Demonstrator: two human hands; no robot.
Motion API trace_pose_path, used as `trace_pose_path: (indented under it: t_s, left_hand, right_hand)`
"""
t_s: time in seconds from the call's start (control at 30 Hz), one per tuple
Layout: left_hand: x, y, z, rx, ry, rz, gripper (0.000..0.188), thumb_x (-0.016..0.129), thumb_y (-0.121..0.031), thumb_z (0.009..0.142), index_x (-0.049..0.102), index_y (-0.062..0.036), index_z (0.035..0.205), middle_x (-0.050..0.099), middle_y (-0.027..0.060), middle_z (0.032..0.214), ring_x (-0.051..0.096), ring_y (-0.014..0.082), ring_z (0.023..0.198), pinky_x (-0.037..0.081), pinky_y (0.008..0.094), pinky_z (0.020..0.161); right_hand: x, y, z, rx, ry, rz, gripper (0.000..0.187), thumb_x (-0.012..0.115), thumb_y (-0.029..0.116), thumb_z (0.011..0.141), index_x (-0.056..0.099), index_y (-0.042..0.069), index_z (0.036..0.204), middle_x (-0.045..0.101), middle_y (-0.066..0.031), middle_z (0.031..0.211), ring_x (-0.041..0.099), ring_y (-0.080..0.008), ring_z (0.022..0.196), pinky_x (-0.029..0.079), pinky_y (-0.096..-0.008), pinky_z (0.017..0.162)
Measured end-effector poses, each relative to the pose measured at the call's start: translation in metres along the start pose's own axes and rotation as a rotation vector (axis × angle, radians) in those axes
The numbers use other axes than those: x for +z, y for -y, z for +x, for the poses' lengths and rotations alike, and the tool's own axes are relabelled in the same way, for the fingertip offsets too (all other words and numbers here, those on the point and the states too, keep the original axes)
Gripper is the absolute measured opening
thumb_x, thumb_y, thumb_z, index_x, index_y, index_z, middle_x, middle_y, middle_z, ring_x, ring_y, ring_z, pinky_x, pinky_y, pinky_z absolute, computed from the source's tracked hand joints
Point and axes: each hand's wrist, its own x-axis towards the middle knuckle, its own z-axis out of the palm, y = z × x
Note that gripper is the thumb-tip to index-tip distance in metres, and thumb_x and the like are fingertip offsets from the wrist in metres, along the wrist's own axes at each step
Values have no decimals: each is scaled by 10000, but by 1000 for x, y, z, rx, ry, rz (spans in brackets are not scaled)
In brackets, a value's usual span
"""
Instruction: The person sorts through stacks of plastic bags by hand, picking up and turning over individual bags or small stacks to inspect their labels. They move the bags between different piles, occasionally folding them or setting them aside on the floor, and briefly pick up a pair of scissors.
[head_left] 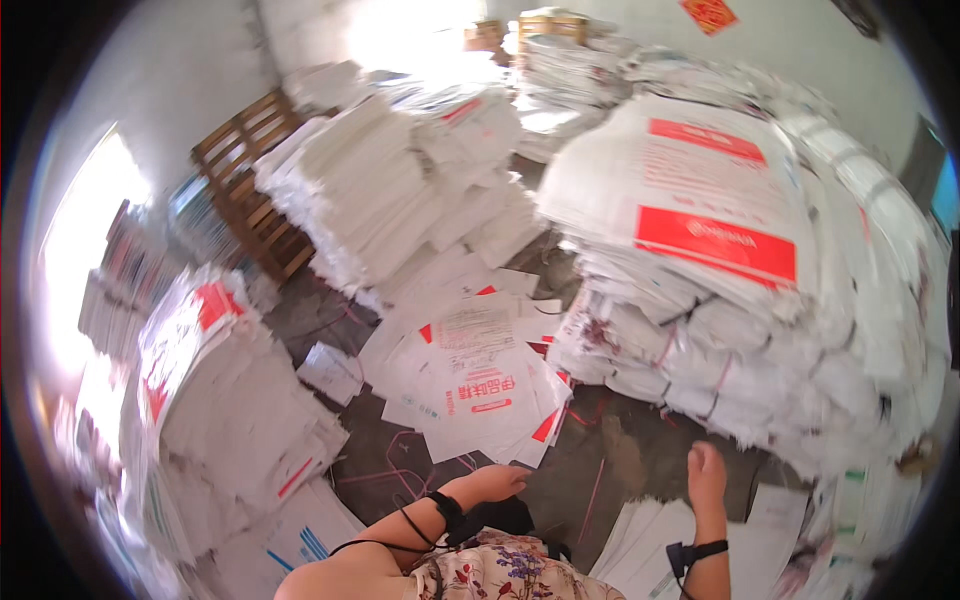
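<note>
White flat sacks, loose fanned pile (472, 355) on dark floor (562, 478); red-printed top sack (500, 400) smooth, thin, long axis running roughly away from person, near end toward left hand (503, 482). That hand just beside pile (touching or not, cannot tell), forearm slanting inward, fingers pointing right. Right hand (706, 470) well apart from pile, forearm pointing ahead, fingers bent; whether either pinches anything, cannot tell. Black straps (447, 511) on both wrists. Around: bulky, rough-edged sack stacks (680, 230), slatted wooden pallet (257, 190) tilted behind.
</note>
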Motion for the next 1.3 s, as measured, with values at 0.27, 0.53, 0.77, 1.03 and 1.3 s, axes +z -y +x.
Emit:
trace_pose_path:
  t_s: [0.27,0.53,0.77,1.03,1.3]
  left_hand:
    - [20,18,23,-103,-65,-51,394,501,-287,922,567,-43,1224,642,222,1088,609,398,1008,485,457,874]
    - [-31,26,21,-129,-293,-149,400,526,-283,909,588,-29,1212,644,202,1124,609,377,1043,490,436,897]
    - [-47,31,1,-389,-236,-175,422,529,-260,899,571,-19,1242,650,205,1128,617,364,1053,487,408,911]
    - [-60,-23,57,-247,-341,-206,389,551,-222,917,578,8,1229,655,203,1126,626,345,1060,486,393,910]
    - [-226,-140,212,247,-938,-600,391,565,-159,950,521,32,1289,617,149,1232,622,248,1081,479,338,939]
  right_hand:
    - [-47,125,211,-625,-110,-399,728,751,114,721,437,80,1376,410,-134,1450,357,-331,1353,295,-476,1091]
    - [-30,128,301,-680,-40,-670,706,754,241,764,449,146,1393,400,-68,1474,338,-270,1378,301,-483,1095]
    - [-74,135,337,-828,8,-502,371,697,264,823,648,73,1137,605,-144,1228,533,-324,1177,451,-445,928]
    - [-218,227,370,-328,-714,15,332,533,322,963,658,29,1057,662,-193,886,629,-370,801,485,-399,718]
    - [-80,178,313,-998,-326,-402,214,559,116,859,660,52,1036,680,-133,979,648,-309,929,523,-412,779]
